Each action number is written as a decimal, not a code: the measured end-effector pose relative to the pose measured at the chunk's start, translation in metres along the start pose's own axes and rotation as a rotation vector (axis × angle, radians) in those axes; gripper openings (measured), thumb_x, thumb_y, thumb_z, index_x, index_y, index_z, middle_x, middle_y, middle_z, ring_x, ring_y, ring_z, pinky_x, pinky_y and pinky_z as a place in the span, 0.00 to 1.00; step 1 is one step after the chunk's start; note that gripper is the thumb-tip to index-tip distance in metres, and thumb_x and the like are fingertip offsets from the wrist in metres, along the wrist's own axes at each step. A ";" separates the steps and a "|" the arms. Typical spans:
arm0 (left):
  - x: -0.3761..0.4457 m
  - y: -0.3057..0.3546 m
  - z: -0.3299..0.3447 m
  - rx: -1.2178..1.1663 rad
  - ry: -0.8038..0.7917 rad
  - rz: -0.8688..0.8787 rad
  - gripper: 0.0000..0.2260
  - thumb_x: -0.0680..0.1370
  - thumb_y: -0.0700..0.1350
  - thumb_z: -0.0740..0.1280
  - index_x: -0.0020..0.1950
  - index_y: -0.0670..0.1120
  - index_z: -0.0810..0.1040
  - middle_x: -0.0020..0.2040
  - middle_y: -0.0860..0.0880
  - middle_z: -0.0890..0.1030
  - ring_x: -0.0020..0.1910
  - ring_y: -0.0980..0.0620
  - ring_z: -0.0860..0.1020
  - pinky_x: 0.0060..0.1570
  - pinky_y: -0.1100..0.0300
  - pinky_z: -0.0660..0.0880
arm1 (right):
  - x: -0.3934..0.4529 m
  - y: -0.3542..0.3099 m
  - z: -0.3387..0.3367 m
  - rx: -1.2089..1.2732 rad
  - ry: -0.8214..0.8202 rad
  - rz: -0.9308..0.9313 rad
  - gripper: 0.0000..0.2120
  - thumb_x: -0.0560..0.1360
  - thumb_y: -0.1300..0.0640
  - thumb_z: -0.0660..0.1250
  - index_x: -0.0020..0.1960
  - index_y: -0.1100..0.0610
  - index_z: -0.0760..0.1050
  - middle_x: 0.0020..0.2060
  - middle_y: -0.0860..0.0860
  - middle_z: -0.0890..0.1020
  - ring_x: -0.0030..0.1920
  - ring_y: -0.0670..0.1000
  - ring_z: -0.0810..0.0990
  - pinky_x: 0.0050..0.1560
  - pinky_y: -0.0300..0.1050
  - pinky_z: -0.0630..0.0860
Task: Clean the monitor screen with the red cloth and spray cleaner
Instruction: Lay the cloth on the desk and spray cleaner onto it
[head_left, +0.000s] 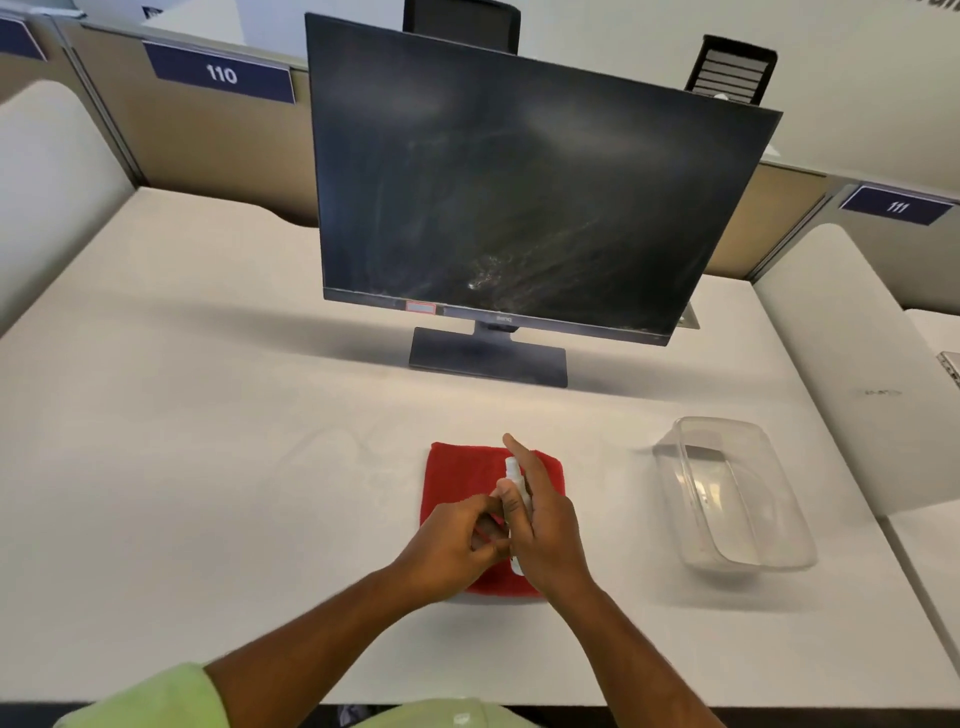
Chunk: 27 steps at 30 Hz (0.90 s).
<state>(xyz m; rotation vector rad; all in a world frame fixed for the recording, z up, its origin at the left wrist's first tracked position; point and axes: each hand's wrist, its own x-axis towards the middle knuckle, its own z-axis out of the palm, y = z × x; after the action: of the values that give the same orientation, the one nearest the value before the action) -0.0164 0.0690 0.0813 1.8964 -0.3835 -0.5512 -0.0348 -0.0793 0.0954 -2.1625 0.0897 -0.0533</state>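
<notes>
From the head view I see my two hands meeting low over the worktop (208, 415), right above the red cloth (462, 478). My right hand (545, 530) is wrapped around the small white spray bottle (514, 475), thumb across its front and index finger stretched out straight past the nozzle end. My left hand (457, 540) is curled in against the bottle's lower part, fingertips bunched and touching it just beside my right thumb; I cannot tell whether they are pinching a cap or only steadying it. The two hands are pressed together, both on the bottle.

The red cloth lies folded flat on the worktop directly beneath my hands, its far edge showing beyond my fingers and its near corner peeking out under my right wrist.

Straight ahead of my hands, well beyond the cloth, stands the monitor (519, 182) on its flat dark base (488, 358). Its screen is off and streaked, with a smeary patch and a few bright specks low on the side toward my right hand.

Off to the right of my right hand, apart from the cloth, a clear plastic container (737, 499) sits on the worktop. Behind the monitor runs a partition carrying the number plates 110 (221, 73) and 111 (896, 207)
</notes>
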 end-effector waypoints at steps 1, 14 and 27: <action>-0.002 -0.001 0.003 -0.013 0.013 -0.031 0.14 0.78 0.54 0.70 0.61 0.53 0.75 0.50 0.60 0.82 0.48 0.63 0.82 0.48 0.65 0.81 | 0.000 0.000 0.003 0.004 0.022 0.011 0.22 0.83 0.40 0.57 0.77 0.30 0.60 0.56 0.29 0.81 0.58 0.34 0.82 0.53 0.27 0.79; 0.005 -0.006 0.003 -0.201 0.039 -0.171 0.13 0.79 0.38 0.67 0.60 0.50 0.70 0.53 0.49 0.81 0.50 0.51 0.83 0.44 0.56 0.84 | 0.004 -0.004 0.011 -0.056 -0.072 -0.009 0.29 0.82 0.38 0.61 0.80 0.30 0.54 0.70 0.24 0.68 0.62 0.36 0.78 0.64 0.33 0.76; -0.003 -0.008 -0.017 0.098 0.214 -0.110 0.08 0.81 0.44 0.64 0.57 0.55 0.79 0.41 0.58 0.85 0.43 0.60 0.83 0.50 0.56 0.81 | 0.016 0.001 -0.008 -0.250 -0.205 -0.024 0.33 0.84 0.44 0.63 0.83 0.35 0.51 0.70 0.42 0.80 0.57 0.46 0.83 0.58 0.31 0.75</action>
<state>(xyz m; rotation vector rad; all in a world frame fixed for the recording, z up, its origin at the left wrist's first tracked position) -0.0094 0.0865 0.0795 2.0572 -0.1699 -0.4028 -0.0194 -0.0882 0.0989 -2.4052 -0.0503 0.1748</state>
